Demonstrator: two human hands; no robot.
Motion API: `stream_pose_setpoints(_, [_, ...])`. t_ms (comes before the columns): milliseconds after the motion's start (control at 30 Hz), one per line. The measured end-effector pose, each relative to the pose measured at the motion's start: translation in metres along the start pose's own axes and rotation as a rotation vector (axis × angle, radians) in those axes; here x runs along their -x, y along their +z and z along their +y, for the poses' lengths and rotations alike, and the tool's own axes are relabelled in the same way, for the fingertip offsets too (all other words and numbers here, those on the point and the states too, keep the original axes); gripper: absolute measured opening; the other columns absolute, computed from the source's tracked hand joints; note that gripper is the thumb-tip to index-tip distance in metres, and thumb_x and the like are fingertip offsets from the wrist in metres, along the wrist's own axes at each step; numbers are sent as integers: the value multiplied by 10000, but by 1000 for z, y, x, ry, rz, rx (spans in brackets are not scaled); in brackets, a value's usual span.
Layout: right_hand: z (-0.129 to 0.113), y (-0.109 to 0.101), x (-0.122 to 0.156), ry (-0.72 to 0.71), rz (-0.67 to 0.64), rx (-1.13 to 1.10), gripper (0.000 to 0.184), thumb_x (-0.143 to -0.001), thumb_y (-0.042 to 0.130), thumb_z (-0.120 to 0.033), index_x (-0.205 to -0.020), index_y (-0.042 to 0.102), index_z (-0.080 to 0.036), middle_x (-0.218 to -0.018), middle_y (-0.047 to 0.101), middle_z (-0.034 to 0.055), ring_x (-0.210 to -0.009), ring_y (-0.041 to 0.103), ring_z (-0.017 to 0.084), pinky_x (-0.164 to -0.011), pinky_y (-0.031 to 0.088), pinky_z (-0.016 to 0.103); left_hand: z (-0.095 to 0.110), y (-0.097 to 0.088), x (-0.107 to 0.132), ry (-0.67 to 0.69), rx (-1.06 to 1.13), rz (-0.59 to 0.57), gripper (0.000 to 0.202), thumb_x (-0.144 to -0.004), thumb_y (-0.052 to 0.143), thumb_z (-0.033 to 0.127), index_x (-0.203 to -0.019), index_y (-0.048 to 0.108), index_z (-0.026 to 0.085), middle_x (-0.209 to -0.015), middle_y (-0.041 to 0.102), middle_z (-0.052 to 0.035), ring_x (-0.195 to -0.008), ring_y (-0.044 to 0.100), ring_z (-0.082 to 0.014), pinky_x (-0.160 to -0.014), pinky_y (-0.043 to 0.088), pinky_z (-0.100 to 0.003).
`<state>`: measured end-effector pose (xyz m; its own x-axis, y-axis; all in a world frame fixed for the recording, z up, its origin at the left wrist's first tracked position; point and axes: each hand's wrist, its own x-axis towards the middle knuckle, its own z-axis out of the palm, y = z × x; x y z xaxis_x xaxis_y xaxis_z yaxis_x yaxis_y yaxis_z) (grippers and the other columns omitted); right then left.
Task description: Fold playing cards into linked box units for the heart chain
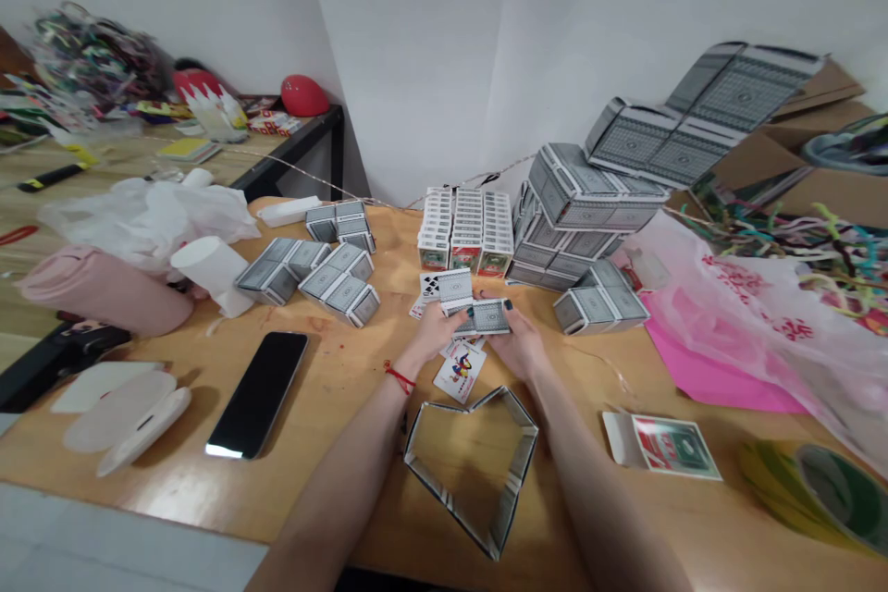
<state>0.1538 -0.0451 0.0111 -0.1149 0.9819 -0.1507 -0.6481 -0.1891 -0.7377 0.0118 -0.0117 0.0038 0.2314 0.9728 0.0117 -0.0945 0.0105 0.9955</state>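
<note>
My left hand [439,330] and my right hand [517,339] meet at the middle of the table, holding grey-patterned playing cards [489,316] between them. The left thumb presses on the near part of the cards, and the right fingers grip their right end. Under and around the hands lie loose playing cards, among them a joker [460,372] face up. Between my forearms stands a heart-shaped ring of joined cards [510,490]. Just beyond the hands are stacked card boxes [466,231] in three columns.
Folded card blocks [339,282] sit to the left and a tall stack of them [583,222] rises to the right. A black phone [258,396], an opened card box [666,446], yellow tape [819,490] and pink paper [694,361] lie around. A pink roll [104,291] stands left.
</note>
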Motion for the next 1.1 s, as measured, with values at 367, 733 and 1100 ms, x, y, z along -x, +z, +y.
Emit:
stream_pose_setpoints(367, [14, -10, -4, -230, 242, 537, 376, -762, 438, -543, -771, 555, -186, -767, 632, 47, -669, 567, 160, -601, 459, 284, -5, 0, -2, 29, -104, -11, 268, -705, 586, 204, -961, 627, 137, -1054, 640, -79, -937, 592, -201, -827, 471, -344])
stream_pose_setpoints(733, [12, -16, -2, -414, 460, 1227, 491, -832, 224, -565, -630, 468, -189, -534, 525, 20, -506, 460, 141, -502, 323, 254, 2, 7, 4, -23, -55, -31, 270, -665, 634, 219, -916, 630, 120, -982, 663, -79, -858, 612, -188, -773, 481, -317])
stream_pose_setpoints(1100, [-1, -9, 3, -212, 142, 841, 394, -785, 408, -574, -655, 479, -210, -423, 473, -35, -388, 390, 114, -432, 310, 252, 7, 1, 1, 15, -101, 96, 255, -609, 684, 245, -824, 644, 114, -892, 678, -76, -779, 617, -173, -742, 485, -304])
